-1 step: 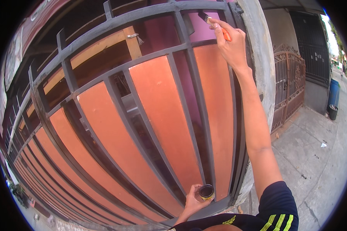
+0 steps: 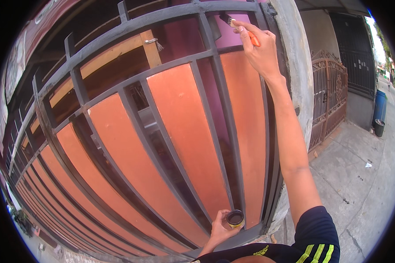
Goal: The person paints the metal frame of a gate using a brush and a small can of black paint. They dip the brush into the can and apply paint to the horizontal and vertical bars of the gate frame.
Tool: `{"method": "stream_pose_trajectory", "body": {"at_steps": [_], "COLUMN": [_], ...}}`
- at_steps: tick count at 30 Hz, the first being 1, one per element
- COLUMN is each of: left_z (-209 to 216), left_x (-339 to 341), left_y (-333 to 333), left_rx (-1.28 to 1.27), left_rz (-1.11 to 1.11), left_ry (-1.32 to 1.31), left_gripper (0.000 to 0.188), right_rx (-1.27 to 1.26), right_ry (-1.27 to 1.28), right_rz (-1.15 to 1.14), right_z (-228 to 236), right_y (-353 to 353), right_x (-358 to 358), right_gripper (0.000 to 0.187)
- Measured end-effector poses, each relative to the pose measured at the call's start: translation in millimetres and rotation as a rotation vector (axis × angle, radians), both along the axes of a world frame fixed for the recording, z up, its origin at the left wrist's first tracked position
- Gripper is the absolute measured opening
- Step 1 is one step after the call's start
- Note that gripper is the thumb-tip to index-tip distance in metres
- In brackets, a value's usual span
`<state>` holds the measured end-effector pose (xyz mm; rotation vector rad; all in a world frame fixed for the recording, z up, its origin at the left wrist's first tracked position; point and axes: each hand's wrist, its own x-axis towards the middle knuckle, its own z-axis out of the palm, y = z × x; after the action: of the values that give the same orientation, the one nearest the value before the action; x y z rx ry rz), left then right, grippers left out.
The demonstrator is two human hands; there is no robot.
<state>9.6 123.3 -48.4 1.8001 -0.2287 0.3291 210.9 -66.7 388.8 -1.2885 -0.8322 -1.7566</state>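
Brush work on a barred fence [image 2: 234, 131] appears to be in hand, at its upper bars. At 1 o'clock in the view, the right grip [image 2: 263, 48] is closed around the orange handle of a brush [image 2: 231, 21], whose dark bristles point toward 10 o'clock, just below the top rail [image 2: 230, 5]. Whether they touch metal cannot be told.

The left grip [image 2: 220, 229], at 5 o'clock, curls around the 9 o'clock side of a small tin [image 2: 235, 223], well apart from the brush and in front of the bars. The tin is open at the top and looks about upright; inside is something dark, likely paint, its level hard to judge.

The next move seems to call for a light stroke along the grey metal, clear of the orange panels [image 2: 175, 105], with the tin held level; a drier brush would call for a dip.

At 3 o'clock, well away, a blue drum [image 2: 380, 105] stands beside a black pail [image 2: 378, 128]; the contents of both are unclear.
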Motion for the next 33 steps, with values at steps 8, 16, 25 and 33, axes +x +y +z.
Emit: {"method": "stream_pose_trajectory", "body": {"at_steps": [8, 16, 25, 33], "left_z": [-3.3, 4.3, -9.5, -1.6], "left_x": [-1.2, -1.8, 1.7, -1.5], "left_y": [0.1, -3.2, -0.3, 0.6], "left_rx": [-0.020, -0.028, -0.008, -0.002], "left_rz": [0.007, 0.013, 0.020, 0.036], "left_ry": [0.001, -0.002, -0.010, 0.011], "left_gripper": [0.066, 0.065, 0.067, 0.066], "right_rx": [-0.195, -0.064, 0.160, 0.033], "right_ry": [-0.054, -0.027, 0.051, -0.081], "right_rz": [0.032, -0.017, 0.047, 0.010], "right_z": [2.4, -29.5, -22.8, -27.5], "right_y": [-17.2, -5.2, -5.6, 3.9], "right_x": [2.3, -7.6, 14.8, 6.3], "right_gripper": [0.025, 0.027, 0.026, 0.026]}}
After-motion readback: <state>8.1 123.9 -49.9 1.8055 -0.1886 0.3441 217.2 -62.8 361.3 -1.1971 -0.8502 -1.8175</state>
